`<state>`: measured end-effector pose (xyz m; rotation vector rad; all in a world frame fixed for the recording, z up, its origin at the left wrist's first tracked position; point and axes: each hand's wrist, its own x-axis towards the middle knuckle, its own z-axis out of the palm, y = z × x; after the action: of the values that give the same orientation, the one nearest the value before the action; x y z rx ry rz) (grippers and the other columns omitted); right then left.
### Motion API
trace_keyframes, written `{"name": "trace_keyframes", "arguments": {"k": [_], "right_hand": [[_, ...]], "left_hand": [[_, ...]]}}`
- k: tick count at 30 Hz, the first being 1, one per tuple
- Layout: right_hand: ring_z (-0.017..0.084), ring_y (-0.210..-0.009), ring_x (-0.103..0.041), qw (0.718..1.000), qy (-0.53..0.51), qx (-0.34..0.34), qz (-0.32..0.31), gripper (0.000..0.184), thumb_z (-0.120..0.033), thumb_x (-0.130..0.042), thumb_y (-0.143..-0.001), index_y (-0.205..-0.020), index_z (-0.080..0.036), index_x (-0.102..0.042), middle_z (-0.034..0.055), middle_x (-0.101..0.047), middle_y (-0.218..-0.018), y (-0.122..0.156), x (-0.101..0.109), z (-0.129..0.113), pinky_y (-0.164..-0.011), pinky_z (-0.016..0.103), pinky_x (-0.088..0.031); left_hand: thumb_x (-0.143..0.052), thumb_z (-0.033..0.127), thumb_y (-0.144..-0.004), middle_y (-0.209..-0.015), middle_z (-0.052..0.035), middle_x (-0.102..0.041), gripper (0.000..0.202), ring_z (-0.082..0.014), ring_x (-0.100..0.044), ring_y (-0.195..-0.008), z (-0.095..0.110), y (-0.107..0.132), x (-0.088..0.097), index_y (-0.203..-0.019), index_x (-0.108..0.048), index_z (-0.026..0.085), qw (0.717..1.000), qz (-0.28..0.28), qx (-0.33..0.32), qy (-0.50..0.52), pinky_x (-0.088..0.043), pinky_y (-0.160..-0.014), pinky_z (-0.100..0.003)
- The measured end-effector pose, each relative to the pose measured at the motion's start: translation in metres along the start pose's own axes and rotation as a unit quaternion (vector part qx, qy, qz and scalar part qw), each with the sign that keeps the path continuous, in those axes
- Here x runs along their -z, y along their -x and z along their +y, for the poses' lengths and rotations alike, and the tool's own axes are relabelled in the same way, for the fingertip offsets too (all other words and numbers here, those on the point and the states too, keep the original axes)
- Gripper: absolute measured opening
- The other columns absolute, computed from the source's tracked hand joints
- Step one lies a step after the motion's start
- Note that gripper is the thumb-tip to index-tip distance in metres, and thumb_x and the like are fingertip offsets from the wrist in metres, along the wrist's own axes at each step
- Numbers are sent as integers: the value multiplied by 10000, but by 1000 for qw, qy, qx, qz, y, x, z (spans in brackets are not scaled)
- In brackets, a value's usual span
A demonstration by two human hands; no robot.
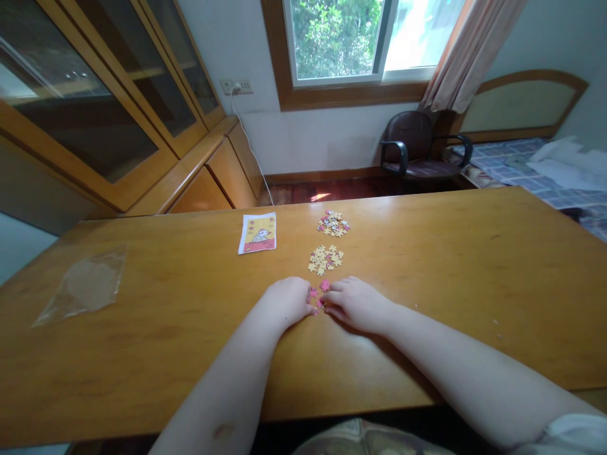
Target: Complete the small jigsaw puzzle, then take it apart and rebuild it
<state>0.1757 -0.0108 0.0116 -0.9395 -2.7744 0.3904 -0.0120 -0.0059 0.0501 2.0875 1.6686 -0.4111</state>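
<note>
Table (427,303) fills my view, with a yellow piece pile (325,259) just beyond the hands. My left hand (287,302) and right hand (358,304) meet fingertip to fingertip, pinching pink puzzle pieces (318,294) lying between them, equally near both.

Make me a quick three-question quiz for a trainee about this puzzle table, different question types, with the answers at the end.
1. True or false: both hands, left hand and right hand, rest on the table at the pink pieces.
2. Which lies farthest from the person: A the yellow pile, B the mixed pile, C the pink pieces?
3. Fill in: the picture card lies to the ____ of the piles.

Key: 1 true; 2 B; 3 left.
</note>
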Motion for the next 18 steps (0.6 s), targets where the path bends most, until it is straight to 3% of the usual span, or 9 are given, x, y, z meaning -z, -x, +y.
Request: {"name": "trace_keyframes", "arguments": {"k": [3,9,14,18], "right_hand": [[158,-733,-585,1000,-1,-15,-5,202,-311,-536,-905,-886,-176,-685,53,-660,-836,0,1,3,-683,286,-365],[152,-742,-572,1000,-19,-7,-4,211,-332,-523,-918,-989,-237,-697,41,-647,-867,2,6,8,-692,276,-363],[166,-796,-577,1000,-17,-13,-19,210,-323,-535,-913,-996,-212,-692,55,-637,-894,2,9,7,-727,283,-371],[171,-827,-574,999,-21,-4,-23,245,-350,-499,-942,-1100,-276,-670,48,-630,-920,3,8,6,-750,293,-372]], "left_hand": [[-660,421,-697,-780,-49,-690,204,-224,-637,-708,5,0,0,-745,-647,223,1000,-14,-8,-3,-380,-558,-279],[-637,440,-721,-737,-28,-683,203,-213,-630,-684,9,0,-4,-725,-648,237,999,-7,-32,9,-363,-549,-273],[-626,419,-735,-742,-37,-687,188,-219,-635,-691,12,0,-3,-733,-658,234,999,-6,-37,10,-376,-557,-276],[-621,425,-740,-766,-45,-691,196,-224,-634,-705,14,1,-1,-747,-666,234,999,-12,-34,4,-390,-575,-280]]}}
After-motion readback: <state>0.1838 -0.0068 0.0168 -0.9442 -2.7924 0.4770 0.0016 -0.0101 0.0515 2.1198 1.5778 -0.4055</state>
